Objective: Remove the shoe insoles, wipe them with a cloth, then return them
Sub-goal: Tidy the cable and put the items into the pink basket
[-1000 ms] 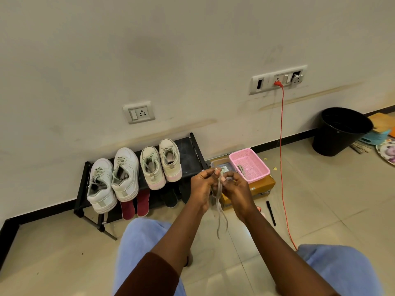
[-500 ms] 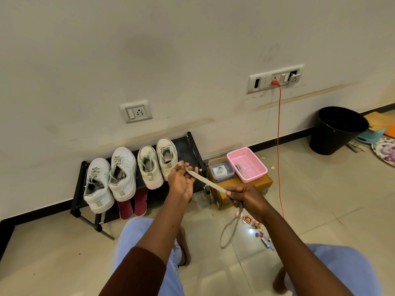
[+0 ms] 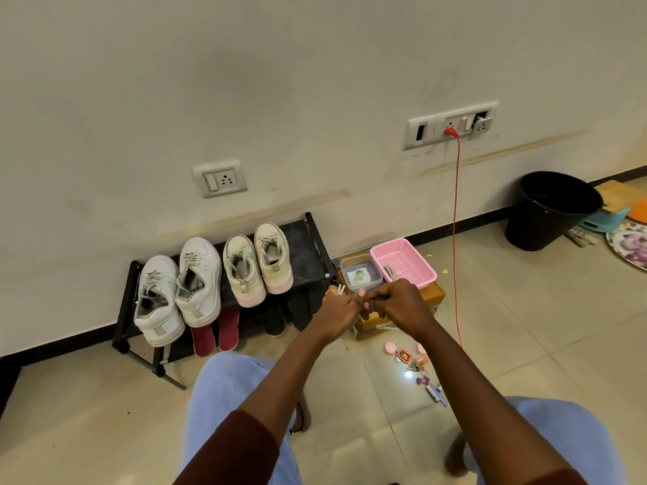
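both hands meet low in front of me. the left hand (image 3: 338, 308) and right hand (image 3: 399, 302) have their fingers curled, tips pressed together and pinching a thin pale strip (image 3: 341, 290). only two small white ends of it poke up beside the left knuckles, and the rest is hidden in the fists.

the shoes sit well to the left of the hands on a black slatted rack (image 3: 308, 246) against the wall. there is a smooth white pair (image 3: 199, 281) with chunky soles, and a cream pair (image 3: 243, 271) with pink soles and loose grey laces. i cannot tell whether insoles lie inside them. two dark red sole-shaped pieces (image 3: 229, 327) stick out from the lower shelf.

just behind the hands, a pink mesh plastic basket (image 3: 423, 274) and a clear lidded tub (image 3: 360, 274) rest on a cardboard box (image 3: 432, 295). keys and trinkets (image 3: 416, 365) lie on the glossy tiles, and a round black bin (image 3: 546, 222) stands far right.
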